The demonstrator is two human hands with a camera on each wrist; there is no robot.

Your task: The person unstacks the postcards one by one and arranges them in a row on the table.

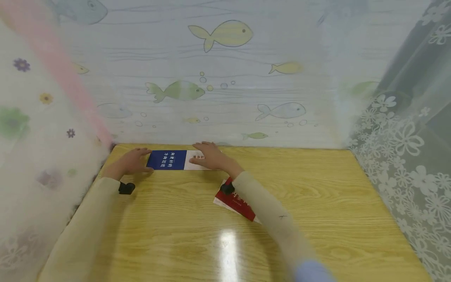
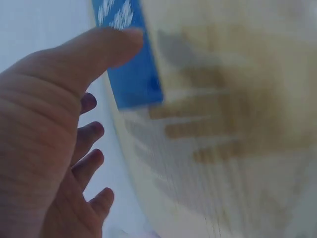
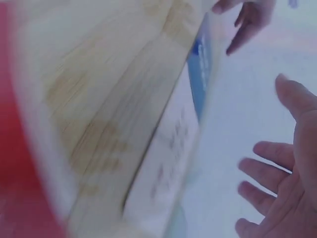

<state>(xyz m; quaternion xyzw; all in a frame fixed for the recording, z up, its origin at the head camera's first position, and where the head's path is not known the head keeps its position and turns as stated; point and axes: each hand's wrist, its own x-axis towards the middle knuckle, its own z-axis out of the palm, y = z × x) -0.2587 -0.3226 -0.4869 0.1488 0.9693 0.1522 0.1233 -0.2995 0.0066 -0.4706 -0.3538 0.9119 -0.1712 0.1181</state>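
A long printed card, blue (image 1: 167, 159) on its left part and white with red print on its right, lies flat along the table's back edge. My left hand (image 1: 127, 163) is at its blue end, thumb and fingers spread to either side of it. In the left wrist view the thumb (image 2: 106, 47) overlaps the blue part and the other fingers stand apart. Over the white part hovers my right hand (image 1: 214, 157), its fingers spread and holding nothing. The right wrist view shows that hand (image 3: 285, 198) beside the white part (image 3: 163, 153), with a gap between them.
A red printed card (image 1: 237, 201), with white paper showing at its edges, lies on the wooden table (image 1: 169, 227) partly under my right forearm. Fish-patterned cloth (image 1: 225, 117) hangs behind the table, and flowered curtains flank both sides.
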